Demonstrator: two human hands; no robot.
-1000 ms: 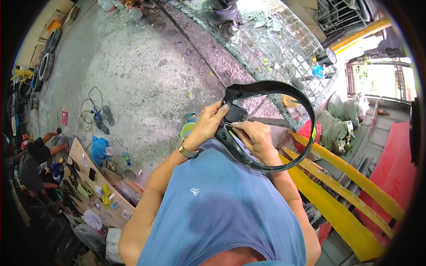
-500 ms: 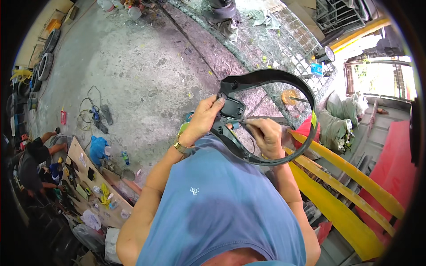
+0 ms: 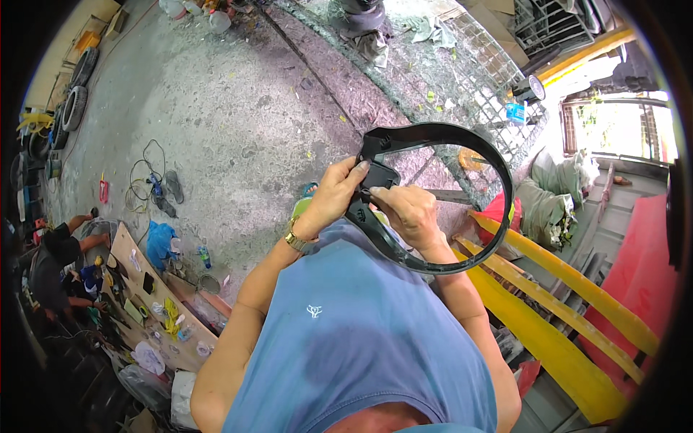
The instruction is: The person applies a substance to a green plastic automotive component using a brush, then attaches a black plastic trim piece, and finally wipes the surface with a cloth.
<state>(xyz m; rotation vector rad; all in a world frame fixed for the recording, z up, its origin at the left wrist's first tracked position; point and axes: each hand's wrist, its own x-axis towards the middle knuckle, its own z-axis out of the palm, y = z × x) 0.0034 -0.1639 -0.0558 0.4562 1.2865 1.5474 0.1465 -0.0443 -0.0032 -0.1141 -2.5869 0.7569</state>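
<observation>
**Both hands at the near-left side of a black ring**

Both arms reach forward from the person's body, elbows bent and set wide, so that the hands meet in front of the chest above the blue shirt (image 3: 375,303). The left hand (image 3: 334,193) angles up and to the right, with a gold-coloured watch (image 3: 299,243) on its wrist. It grips the black ring (image 3: 433,133) at its left side, the thumb laid over the edge of a flat block (image 3: 381,175) that is part of the ring; the other fingers are mostly hidden.

The right hand (image 3: 409,215) comes in from the opposite side, turned toward the left one. Its fingers are curled in and closed, thumb and forefinger drawn together at the lower right of the flat block. Whether something small is pinched between them cannot be told.

The black ring is held up off the floor, its broad loop extending to the right of the left hand. The right hand shows within the loop's opening, and the lower band crosses over the right forearm near the wrist. The flat block lies between the two hands.

Beneath and beyond lies the stained concrete floor (image 3: 231,108). Yellow panels (image 3: 545,346) are to the right of the right forearm, with a red panel (image 3: 635,281) farther right.
</observation>
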